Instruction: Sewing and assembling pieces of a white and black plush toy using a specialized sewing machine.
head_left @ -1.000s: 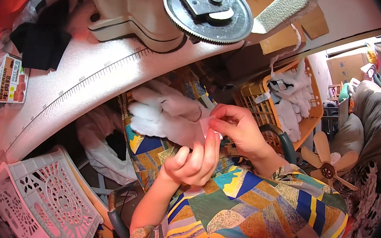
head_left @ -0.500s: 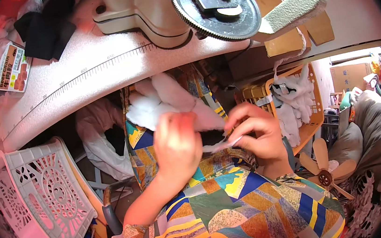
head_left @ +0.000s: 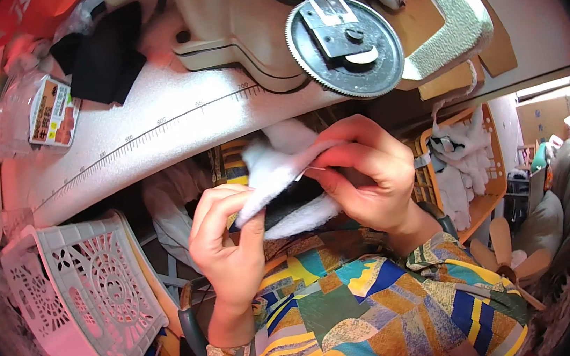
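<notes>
A white fuzzy fabric piece with a dark inner side is stretched between my two hands above my lap. My left hand pinches its near left edge between thumb and fingers. On the other side, my right hand grips the upper right edge with bent fingers. Something thin and pale shows at the right fingertips, too small to make out. Part of the piece loops below as a white band, and more white fluff shows behind it.
A curved metal bed with a scale and a beige machine with a toothed disc stand ahead. At left is a pale openwork basket. An orange basket with white fuzzy pieces stands right, near a fan.
My left hand has moved left and my right hand upward, turning and spreading the white piece between them. The view has shifted, so the machine sits lower and farther right.
</notes>
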Demonstrator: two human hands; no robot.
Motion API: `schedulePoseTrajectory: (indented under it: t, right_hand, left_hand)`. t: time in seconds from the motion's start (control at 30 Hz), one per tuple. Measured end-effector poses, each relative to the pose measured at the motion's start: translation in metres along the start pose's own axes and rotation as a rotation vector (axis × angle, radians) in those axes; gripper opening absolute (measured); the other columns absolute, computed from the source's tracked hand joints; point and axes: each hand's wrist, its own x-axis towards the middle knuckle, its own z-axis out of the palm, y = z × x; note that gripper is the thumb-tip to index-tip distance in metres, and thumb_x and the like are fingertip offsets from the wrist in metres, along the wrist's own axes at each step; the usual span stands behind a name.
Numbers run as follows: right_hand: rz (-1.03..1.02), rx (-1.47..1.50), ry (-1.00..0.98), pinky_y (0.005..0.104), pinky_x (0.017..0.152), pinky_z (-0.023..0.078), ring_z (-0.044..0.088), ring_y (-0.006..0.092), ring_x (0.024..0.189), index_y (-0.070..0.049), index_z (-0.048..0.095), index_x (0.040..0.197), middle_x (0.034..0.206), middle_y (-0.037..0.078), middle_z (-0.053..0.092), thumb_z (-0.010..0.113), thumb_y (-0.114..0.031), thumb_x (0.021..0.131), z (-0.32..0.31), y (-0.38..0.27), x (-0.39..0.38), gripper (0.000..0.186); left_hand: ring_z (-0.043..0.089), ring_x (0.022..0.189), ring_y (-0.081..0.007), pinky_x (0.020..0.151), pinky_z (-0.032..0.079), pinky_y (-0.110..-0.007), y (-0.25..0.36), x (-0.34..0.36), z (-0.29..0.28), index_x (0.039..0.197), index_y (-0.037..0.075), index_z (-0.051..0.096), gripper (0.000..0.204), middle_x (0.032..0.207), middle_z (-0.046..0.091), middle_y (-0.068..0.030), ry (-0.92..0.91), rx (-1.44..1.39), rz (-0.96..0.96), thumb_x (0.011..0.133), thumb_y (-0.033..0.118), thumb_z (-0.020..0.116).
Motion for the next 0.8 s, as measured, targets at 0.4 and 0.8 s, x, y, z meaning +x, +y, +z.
schedulePoseTrajectory:
  t: [0.4, 0.8]
  right_hand:
    - [0.327, 0.298, -0.255, 0.0313, 0.071, 0.048, 0.063, 0.0212, 0.079, -0.003, 0.069, 0.080, 0.089, 0.010, 0.065, 0.075, -0.003, 0.072, -0.010, 0.004, 0.009, 0.010]
    - [0.380, 0.356, -0.156, 0.0264, 0.063, 0.048, 0.063, 0.0133, 0.072, -0.002, 0.068, 0.079, 0.079, 0.005, 0.065, 0.081, -0.003, 0.069, -0.004, 0.006, 0.009, 0.017]
  left_hand:
    - [0.047, 0.070, -0.0091, 0.062, 0.037, -0.021, 0.000, 0.015, 0.009, 0.088, -0.008, 0.068, 0.009, 0.078, 0.055, -0.0042, -0.075, -0.166, -0.152, 0.083, 0.000, 0.070]
    - [0.053, 0.071, -0.0108, 0.064, 0.041, -0.022, -0.001, 0.018, 0.014, 0.084, -0.005, 0.070, 0.009, 0.077, 0.059, -0.0051, -0.048, -0.213, -0.137, 0.076, -0.008, 0.072]
